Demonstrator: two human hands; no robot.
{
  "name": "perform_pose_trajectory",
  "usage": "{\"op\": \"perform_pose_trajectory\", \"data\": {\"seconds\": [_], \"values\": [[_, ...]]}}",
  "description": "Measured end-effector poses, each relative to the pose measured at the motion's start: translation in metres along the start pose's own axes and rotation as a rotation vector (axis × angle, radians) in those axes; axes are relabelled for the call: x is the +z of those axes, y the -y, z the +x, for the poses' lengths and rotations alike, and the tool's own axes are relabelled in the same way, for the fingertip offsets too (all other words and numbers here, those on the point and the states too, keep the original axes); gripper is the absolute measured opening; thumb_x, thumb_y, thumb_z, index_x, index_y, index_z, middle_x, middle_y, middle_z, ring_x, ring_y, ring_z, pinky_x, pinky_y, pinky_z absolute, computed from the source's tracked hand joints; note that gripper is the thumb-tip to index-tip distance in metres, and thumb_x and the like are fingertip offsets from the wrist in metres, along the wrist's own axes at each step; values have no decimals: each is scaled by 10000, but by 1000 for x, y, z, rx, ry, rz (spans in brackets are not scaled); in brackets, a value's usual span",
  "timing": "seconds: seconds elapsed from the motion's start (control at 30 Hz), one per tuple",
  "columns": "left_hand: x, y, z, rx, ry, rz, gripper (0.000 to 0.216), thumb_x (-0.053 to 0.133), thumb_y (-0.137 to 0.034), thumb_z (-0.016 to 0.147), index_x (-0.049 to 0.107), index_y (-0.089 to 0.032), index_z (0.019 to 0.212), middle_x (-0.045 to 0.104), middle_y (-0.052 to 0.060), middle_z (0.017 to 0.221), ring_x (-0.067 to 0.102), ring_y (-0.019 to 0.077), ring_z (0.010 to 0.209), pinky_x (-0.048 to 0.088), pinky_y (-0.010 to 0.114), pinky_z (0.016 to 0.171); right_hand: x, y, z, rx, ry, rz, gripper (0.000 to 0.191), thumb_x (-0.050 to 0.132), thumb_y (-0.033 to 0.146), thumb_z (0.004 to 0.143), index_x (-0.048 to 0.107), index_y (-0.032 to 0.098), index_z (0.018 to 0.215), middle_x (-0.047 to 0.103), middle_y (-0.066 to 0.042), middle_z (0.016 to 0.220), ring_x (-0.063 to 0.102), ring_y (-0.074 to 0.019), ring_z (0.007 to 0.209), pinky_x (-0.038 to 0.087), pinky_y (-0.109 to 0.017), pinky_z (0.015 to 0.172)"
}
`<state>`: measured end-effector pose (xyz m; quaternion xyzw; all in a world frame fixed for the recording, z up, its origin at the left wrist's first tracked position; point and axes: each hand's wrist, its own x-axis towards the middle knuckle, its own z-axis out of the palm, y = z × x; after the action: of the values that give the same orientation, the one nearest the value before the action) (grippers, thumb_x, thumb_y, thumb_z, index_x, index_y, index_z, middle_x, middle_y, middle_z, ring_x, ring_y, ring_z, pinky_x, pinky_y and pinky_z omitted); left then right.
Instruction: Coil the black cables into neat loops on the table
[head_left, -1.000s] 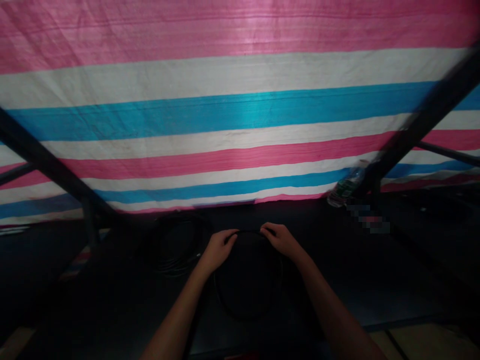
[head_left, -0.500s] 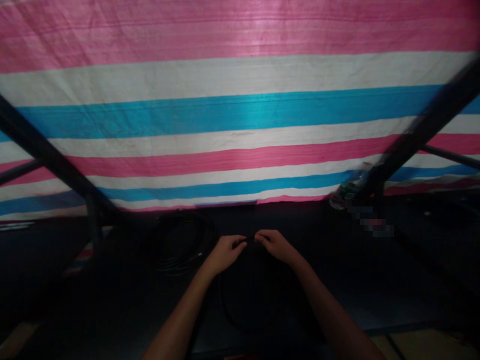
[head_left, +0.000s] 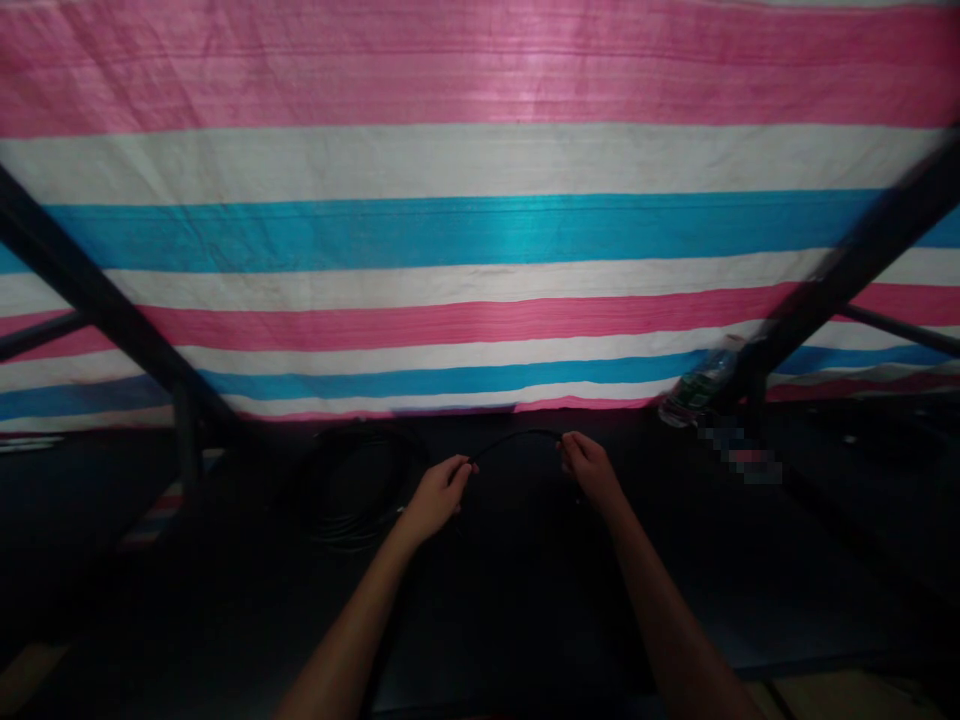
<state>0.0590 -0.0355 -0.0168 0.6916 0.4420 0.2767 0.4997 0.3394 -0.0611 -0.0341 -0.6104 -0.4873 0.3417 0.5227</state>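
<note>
A thin black cable (head_left: 517, 434) bows upward between my two hands, above the dark table (head_left: 517, 620). My left hand (head_left: 444, 492) pinches it at one side, fingers pressed together. At the other side my right hand (head_left: 589, 466) is closed on it, fingertips curled inward. Beyond the hands, the cable is lost against the dark surface. Left of my left hand lies a coil of black cable (head_left: 352, 540), several loops thick.
A striped pink, white and blue sheet (head_left: 480, 230) hangs behind the table. Dark slanted posts (head_left: 112, 300) frame both sides. A clear plastic bottle (head_left: 694, 390) with a green label leans at the back right. Bits of pale material (head_left: 30, 443) lie far left.
My hands have moved apart, the right one to the right and up, the left one slightly left. The cable between them now shows as an arch; the loop hanging below no longer shows.
</note>
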Motion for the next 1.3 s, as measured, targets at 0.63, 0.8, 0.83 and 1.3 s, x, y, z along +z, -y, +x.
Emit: {"op": "perform_pose_trajectory", "data": {"seconds": [0.63,0.8,0.83,1.3], "values": [[12,4,-3,145,153,271,362,374,-325,959,691,-162,900,697,33,875,623,174,823,427,256,763,36,6,-27,223,700,29,391,598,561,842,610,176,911,387,81,559,288,-49,418,237,-180,373],[18,-2,-4,140,129,239,355,391,-335,956,696,-158,925,701,43,893,620,177,834,433,261,765,46,6,-23,92,530,-72,344,566,497,846,632,170,759,383,68,483,324,-72,409,253,-205,401],[17,-1,-3,143,126,216,347,403,-345,954,697,-161,962,703,47,924,617,178,846,437,260,765,44,4,-20,75,485,-71,348,563,503,842,630,174,747,380,67,469,328,-76,403,255,-208,401],[9,5,1,53,204,-9,325,455,-422,920,597,-148,1021,581,6,765,562,153,705,438,264,681,1,-9,8,18,-208,241,443,628,622,753,582,182,746,303,106,405,280,-70,329,206,-212,346]]}}
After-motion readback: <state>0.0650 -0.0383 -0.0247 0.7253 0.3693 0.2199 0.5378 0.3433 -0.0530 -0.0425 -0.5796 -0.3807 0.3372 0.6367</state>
